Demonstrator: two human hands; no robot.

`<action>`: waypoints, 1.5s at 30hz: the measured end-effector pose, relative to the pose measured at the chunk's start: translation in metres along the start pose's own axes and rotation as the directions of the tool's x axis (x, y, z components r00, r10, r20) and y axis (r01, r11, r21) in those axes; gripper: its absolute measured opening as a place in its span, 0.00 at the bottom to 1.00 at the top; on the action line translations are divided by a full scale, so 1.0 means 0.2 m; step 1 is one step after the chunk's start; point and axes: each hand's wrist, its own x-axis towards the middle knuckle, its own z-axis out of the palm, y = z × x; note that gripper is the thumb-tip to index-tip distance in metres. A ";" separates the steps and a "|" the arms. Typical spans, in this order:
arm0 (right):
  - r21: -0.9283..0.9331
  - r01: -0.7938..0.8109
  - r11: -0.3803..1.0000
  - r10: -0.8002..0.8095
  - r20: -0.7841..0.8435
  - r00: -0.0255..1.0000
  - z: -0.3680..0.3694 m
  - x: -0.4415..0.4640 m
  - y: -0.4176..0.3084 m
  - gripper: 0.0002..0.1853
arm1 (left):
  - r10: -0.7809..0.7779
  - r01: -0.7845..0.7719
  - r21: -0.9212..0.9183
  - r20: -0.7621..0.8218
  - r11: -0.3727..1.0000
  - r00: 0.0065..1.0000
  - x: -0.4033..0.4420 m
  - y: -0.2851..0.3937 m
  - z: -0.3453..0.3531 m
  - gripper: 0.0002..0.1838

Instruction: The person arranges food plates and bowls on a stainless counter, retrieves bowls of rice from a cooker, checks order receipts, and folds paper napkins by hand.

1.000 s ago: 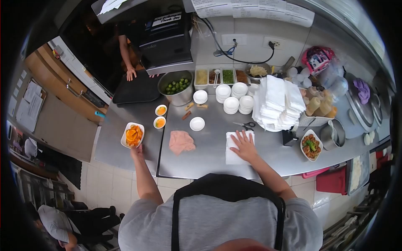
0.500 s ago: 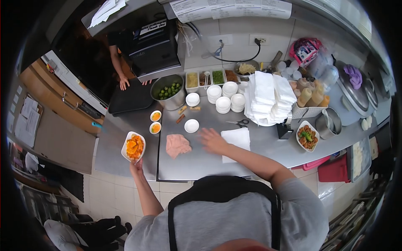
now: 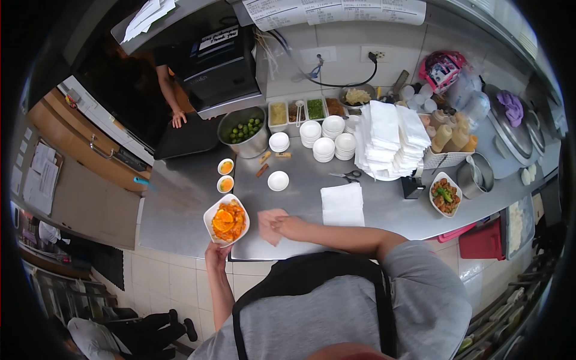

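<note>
My left hand (image 3: 217,257) grips the near side of a white bowl (image 3: 209,224), holding it up at the counter's front edge. Orange-coloured food (image 3: 228,219) with round orange slices on top fills the bowl. To its right, my right hand (image 3: 289,227) has its fingers closed on a pink cloth (image 3: 271,223), slightly blurred, at the counter. Two small white cups (image 3: 225,183) with orange contents stand beyond the bowl. A small white dish (image 3: 278,180) lies beyond the cloth, and a folded white napkin (image 3: 342,204) lies to the right.
A steel pot of green fruits (image 3: 242,144), stacked white dishes (image 3: 324,149) and a pile of napkins (image 3: 384,138) line the back. Scissors (image 3: 348,176) lie on the counter. Far right stands a bowl of brown food (image 3: 445,195). Another person's hand (image 3: 178,118) rests on a black tray (image 3: 186,143).
My left hand has brought the bowl rightward, closer to the cloth. My right hand has moved down and left and taken hold of the pink cloth, which has shifted slightly right.
</note>
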 end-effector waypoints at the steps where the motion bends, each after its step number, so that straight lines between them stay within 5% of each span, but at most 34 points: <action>1: 0.089 -0.062 0.994 0.068 -0.057 0.996 -0.01 -0.08 0.00 0.12 | -0.033 0.033 0.040 0.001 0.999 0.999 0.00 -0.02 0.01 0.26; 5: -0.045 0.015 0.999 -0.017 -0.049 0.999 -0.04 -0.22 0.09 0.10 | -0.101 0.097 0.114 0.033 0.989 0.994 0.01 -0.07 0.09 0.28; 7: 0.033 -0.340 0.940 0.341 -0.127 0.931 -0.05 -0.19 0.15 0.09 | -0.103 0.098 0.090 0.051 0.991 0.993 0.04 -0.10 0.15 0.27; 10: -0.155 -0.409 0.899 0.376 -0.204 0.904 -0.17 -0.10 0.25 0.08 | -0.129 0.120 0.124 0.067 0.985 0.989 0.07 -0.15 0.19 0.26; 14: -0.148 -0.400 0.904 0.352 -0.268 0.897 -0.35 -0.03 0.34 0.06 | -0.126 0.116 0.100 0.096 0.988 0.987 0.08 -0.18 0.24 0.25; 18: 0.371 -0.512 0.775 0.510 0.114 0.853 -0.77 0.10 0.32 0.15 | -0.125 0.113 0.111 0.107 0.987 0.986 0.08 -0.19 0.22 0.24; 20: 0.613 -0.338 0.714 0.561 -0.212 0.800 -1.18 0.15 0.23 0.14 | -0.114 0.107 0.065 0.119 0.992 0.986 0.11 -0.23 0.20 0.24; 21: 0.585 0.027 0.810 0.442 -0.641 0.628 -1.30 0.20 0.28 0.12 | -0.106 0.104 0.020 0.129 0.994 0.986 0.10 -0.25 0.19 0.24; 22: 0.717 0.023 0.696 0.560 -0.563 0.608 -1.52 0.18 0.31 0.16 | -0.109 0.108 0.018 0.130 0.994 0.986 0.10 -0.25 0.19 0.24; 23: 0.722 0.274 0.635 0.550 -0.672 0.495 -1.73 0.18 0.26 0.26 | -0.115 0.114 0.013 0.128 0.993 0.985 0.10 -0.25 0.20 0.24; 24: 0.760 0.502 0.412 0.567 -0.646 0.511 -1.90 0.20 0.34 0.38 | -0.120 0.120 0.009 0.125 0.993 0.985 0.09 -0.24 0.20 0.24; 26: 0.654 0.698 0.292 0.579 -0.701 0.415 -2.14 0.19 0.31 0.45 | -0.121 0.119 0.019 0.127 0.993 0.985 0.10 -0.25 0.19 0.24; 32: 0.659 0.750 0.056 0.626 -0.609 0.487 -2.12 0.09 0.21 0.49 | -0.117 0.118 0.003 0.099 0.993 0.988 0.10 -0.27 0.19 0.23; 45: 0.697 0.707 0.119 0.574 -0.629 0.524 -2.05 -0.01 0.18 0.47 | -0.130 0.130 0.009 0.094 0.991 0.987 0.11 -0.27 0.18 0.22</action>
